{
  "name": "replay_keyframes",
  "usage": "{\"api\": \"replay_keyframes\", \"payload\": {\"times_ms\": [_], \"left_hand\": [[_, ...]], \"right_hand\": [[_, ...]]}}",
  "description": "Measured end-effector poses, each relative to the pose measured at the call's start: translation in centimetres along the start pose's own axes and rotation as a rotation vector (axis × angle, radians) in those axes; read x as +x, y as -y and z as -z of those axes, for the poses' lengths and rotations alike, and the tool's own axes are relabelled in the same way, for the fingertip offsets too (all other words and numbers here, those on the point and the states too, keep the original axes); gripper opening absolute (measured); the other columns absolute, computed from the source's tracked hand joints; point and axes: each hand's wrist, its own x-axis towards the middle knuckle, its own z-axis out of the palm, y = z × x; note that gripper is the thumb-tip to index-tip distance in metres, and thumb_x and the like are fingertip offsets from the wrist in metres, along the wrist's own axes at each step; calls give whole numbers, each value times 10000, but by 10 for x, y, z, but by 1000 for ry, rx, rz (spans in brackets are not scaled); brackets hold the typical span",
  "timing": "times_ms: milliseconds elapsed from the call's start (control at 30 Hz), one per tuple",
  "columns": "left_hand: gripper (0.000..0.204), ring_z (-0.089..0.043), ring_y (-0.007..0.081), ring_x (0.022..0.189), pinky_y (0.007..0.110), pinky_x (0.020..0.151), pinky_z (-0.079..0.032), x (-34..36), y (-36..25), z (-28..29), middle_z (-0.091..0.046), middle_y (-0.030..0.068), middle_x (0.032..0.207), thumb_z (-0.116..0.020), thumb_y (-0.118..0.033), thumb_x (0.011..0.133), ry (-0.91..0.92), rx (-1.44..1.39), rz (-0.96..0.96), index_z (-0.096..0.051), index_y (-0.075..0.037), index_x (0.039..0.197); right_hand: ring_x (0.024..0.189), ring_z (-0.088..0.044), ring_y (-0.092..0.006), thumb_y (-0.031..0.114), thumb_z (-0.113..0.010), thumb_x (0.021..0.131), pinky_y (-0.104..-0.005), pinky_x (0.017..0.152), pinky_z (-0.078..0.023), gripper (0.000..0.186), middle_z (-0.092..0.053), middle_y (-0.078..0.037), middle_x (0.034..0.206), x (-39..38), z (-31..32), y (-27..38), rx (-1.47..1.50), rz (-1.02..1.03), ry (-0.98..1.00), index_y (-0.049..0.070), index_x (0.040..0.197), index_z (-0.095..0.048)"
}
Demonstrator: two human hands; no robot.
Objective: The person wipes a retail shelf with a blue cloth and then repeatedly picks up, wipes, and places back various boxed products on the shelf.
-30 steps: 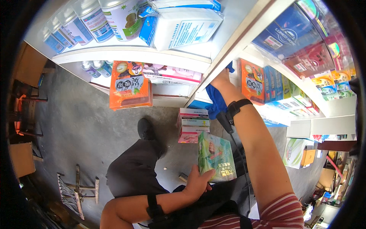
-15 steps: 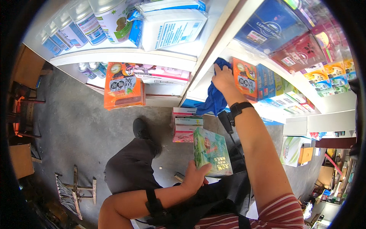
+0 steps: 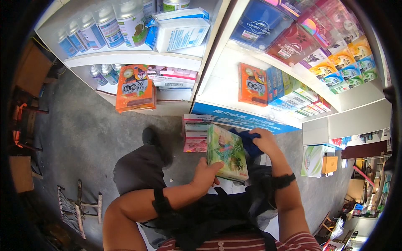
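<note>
My left hand (image 3: 207, 172) grips the lower left edge of a green box (image 3: 228, 152) with a leafy printed front, held tilted over my lap. A bunched dark blue cloth (image 3: 250, 145) is in my right hand (image 3: 264, 141), close beside the box's upper right edge. Whether the cloth touches the box I cannot tell. Just beyond the green box, a stack of pink and white boxes (image 3: 195, 144) rests on the floor. Farther off, an orange box (image 3: 253, 85) stands on the lower right shelf, at the left end of a row of blue and green boxes (image 3: 279, 83).
Spray cans (image 3: 127, 25) and a white plastic-wrapped pack (image 3: 184, 34) fill the upper left shelf. Another orange box (image 3: 135, 90) juts from the shelf below. Blue and red packages (image 3: 260, 26) hang over the right shelf's edge. A wooden stool frame (image 3: 79, 205) lies at the lower left.
My right hand has drawn the blue cloth back from the lower right shelf, down to beside the green box. The green box has shifted slightly up and left in my left hand.
</note>
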Motion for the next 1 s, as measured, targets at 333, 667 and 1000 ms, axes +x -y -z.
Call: {"api": "replay_keyframes", "payload": {"times_ms": [333, 667, 1000], "left_hand": [[369, -470, 140, 399, 251, 346, -346, 45, -56, -16, -575, 88, 789, -626, -224, 808, -37, -90, -346, -481, -5, 1066], [249, -512, 153, 501, 250, 468, -397, 131, -43, 2, -583, 62, 810, -605, -239, 856, -226, -270, -349, -549, -45, 1001], [268, -562, 161, 553, 257, 479, -456, 196, -72, -10, -578, 75, 737, -590, -266, 887, -406, -410, -421, -563, -10, 962]], "right_hand": [[920, -606, -321, 66, -561, 697, -353, 797, -476, 330, -627, -166, 1009, -42, 18, 3, 241, -57, -254, 93, 1016, -639], [878, -574, -354, 55, -561, 683, -379, 757, -475, 348, -597, -141, 973, -59, 18, 32, 155, 159, -136, 116, 1020, -622], [872, -562, -325, 70, -608, 676, -416, 726, -479, 329, -549, -122, 880, -80, 32, 23, 76, 226, -91, 143, 997, -618]]}}
